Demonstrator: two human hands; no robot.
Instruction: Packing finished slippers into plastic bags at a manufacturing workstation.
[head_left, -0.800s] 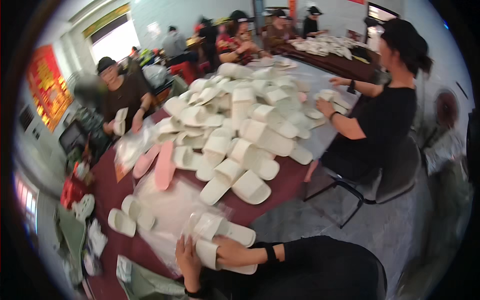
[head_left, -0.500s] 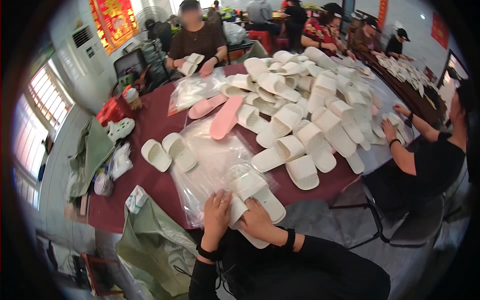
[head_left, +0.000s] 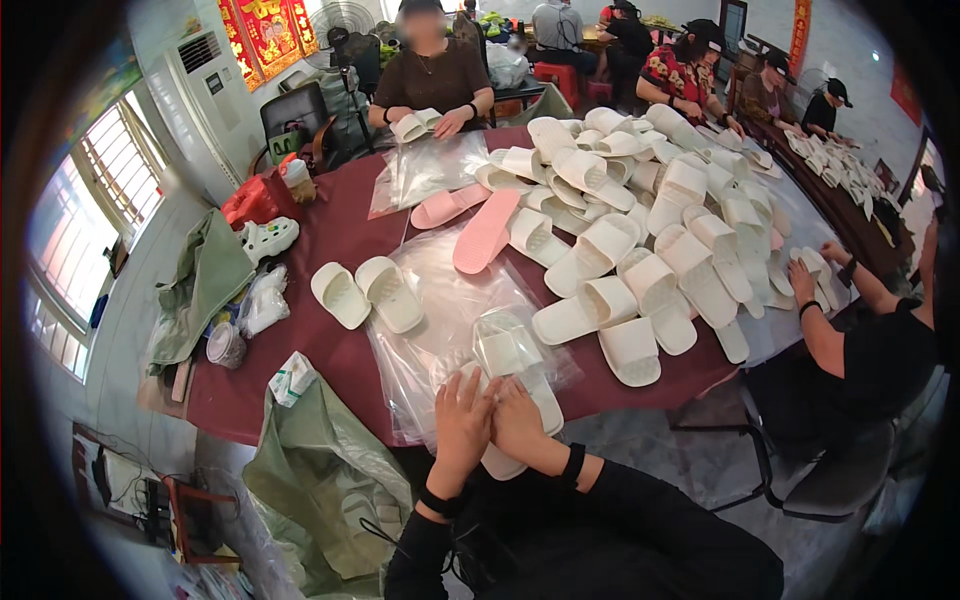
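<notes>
In the head view, the left hand [head_left: 463,420] and right hand [head_left: 520,428] bent their fingers over a white slipper [head_left: 503,463] at the near edge of the worktop [head_left: 325,375], their exact grip hidden. A clear bag [head_left: 408,385] spread beyond, pink slippers [head_left: 487,235] covering its far end and a slipper pile [head_left: 690,260] crowding its right.

A barred window [head_left: 120,168] glows with daylight at centre left; a dark chair [head_left: 838,468] stands on grey floor [head_left: 630,450] at lower right.
</notes>
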